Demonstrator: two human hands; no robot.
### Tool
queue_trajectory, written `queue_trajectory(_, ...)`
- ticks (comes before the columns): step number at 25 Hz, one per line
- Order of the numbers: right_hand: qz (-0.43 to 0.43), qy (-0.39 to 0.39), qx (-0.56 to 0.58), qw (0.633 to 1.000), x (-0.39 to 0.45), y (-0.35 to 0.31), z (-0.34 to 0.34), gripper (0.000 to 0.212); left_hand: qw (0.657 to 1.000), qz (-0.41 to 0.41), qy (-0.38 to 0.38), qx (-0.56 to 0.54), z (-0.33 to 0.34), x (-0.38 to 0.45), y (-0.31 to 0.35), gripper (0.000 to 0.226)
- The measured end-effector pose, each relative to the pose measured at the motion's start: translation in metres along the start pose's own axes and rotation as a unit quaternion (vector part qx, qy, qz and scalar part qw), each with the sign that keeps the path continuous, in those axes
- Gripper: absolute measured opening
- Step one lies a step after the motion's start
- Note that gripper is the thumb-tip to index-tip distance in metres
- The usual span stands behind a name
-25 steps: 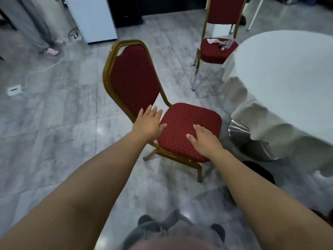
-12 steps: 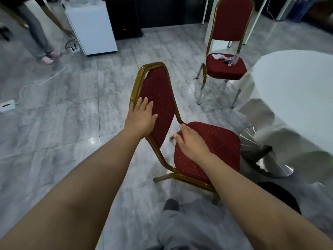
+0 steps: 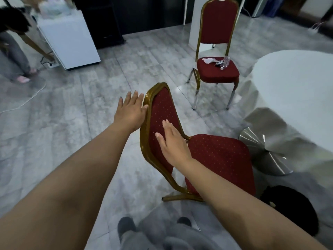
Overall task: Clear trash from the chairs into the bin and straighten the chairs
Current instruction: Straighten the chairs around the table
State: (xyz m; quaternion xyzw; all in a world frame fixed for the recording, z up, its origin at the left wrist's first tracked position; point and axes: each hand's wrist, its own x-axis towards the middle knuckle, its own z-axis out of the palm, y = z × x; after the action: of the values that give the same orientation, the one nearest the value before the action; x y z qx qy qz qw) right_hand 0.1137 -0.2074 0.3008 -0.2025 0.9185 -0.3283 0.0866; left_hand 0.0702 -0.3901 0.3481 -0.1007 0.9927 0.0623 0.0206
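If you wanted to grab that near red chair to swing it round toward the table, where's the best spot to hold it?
Probably the gold frame at the top of the near chair's backrest, taken from behind on its left edge, where the left hand is now. The rim there is bare and narrow enough for fingers to curl round, and high up gives leverage. The right hand lies flat on the padded front.

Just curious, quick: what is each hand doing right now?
Left hand: open, at the near chair backrest's frame.
Right hand: open, over its backrest.
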Motion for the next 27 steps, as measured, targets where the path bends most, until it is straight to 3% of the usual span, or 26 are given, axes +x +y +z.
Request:
queue_trajectory(7,0.050,0.167,-0.019,0.985,0.040,-0.050,0.062,0.066,0.983,0.167,-0.052,-0.056,-0.001,0.075,-0.011,0.058)
queue_trajectory(11,0.104,0.215,-0.041,0.970,0.053,-0.060,0.083,0.063,0.960,0.242,-0.079,-0.121,0.004,0.101,-0.013,0.057)
queue_trajectory(17,0.101,0.228,-0.046,0.967,0.054,-0.059,0.084,0.065,0.929,0.276,-0.147,-0.199,0.004,0.144,-0.004,0.051)
queue_trajectory(27,0.108,0.253,-0.084,0.958,0.064,-0.067,0.091,0.064,0.927,0.280,-0.131,-0.211,0.012,0.143,-0.005,0.051)
